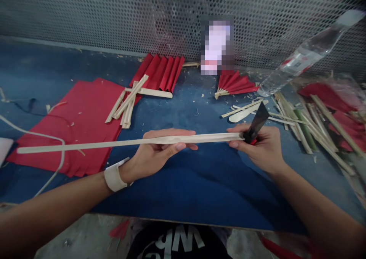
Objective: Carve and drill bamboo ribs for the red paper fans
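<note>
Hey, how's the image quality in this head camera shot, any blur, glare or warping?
Head view: soft, even light, no harsh shadows; left hand, right hand, blade and bamboo strip are sharp at centre; the clear bottle and right edge stretch and smear from wide-angle warping; a pixelated block masks something by the mesh wall.

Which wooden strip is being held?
The long strip across the middle, held by the left hand, knife at its end; the others lie on the table.

Single head-worn camera, looking forward and down from close above a blue work table, which fills most of the frame; a perforated metal wall closes the far side.
</note>
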A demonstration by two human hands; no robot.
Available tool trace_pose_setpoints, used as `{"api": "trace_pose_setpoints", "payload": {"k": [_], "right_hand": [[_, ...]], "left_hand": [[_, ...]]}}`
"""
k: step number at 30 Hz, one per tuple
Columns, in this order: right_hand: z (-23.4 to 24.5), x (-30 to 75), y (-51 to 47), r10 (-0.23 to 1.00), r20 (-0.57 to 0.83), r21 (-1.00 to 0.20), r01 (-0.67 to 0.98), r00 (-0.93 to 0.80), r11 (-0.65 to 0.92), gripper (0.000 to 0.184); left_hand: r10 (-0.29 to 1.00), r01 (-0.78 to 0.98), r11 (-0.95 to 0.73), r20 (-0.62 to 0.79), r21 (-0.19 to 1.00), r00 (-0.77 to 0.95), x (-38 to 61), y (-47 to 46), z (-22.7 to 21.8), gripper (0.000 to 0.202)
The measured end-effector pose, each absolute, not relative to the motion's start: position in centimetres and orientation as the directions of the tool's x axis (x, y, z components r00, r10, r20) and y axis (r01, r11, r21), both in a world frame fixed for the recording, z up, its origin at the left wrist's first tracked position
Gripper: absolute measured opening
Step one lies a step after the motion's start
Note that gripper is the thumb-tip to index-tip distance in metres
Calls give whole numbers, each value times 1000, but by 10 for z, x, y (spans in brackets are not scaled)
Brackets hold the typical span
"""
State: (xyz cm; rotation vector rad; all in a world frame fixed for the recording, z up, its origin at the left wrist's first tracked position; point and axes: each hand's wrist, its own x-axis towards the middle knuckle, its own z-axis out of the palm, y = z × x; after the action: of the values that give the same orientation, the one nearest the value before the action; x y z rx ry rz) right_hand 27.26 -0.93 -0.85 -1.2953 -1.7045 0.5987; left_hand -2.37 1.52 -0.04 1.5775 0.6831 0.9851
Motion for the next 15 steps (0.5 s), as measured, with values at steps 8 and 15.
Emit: {"api": "trace_pose_setpoints", "payload": {"k": [8, 15], "right_hand": [[-9, 271, -11, 936, 338, -819, 461, -96, 342, 25], [-8, 268, -13, 946, 309, -837, 445, -98, 319, 22]], "left_hand": [[849, -120, -218, 249, 969, 466, -22, 15, 0, 24], [846, -103, -230, 251, 968, 471, -24, 14, 0, 25]]}}
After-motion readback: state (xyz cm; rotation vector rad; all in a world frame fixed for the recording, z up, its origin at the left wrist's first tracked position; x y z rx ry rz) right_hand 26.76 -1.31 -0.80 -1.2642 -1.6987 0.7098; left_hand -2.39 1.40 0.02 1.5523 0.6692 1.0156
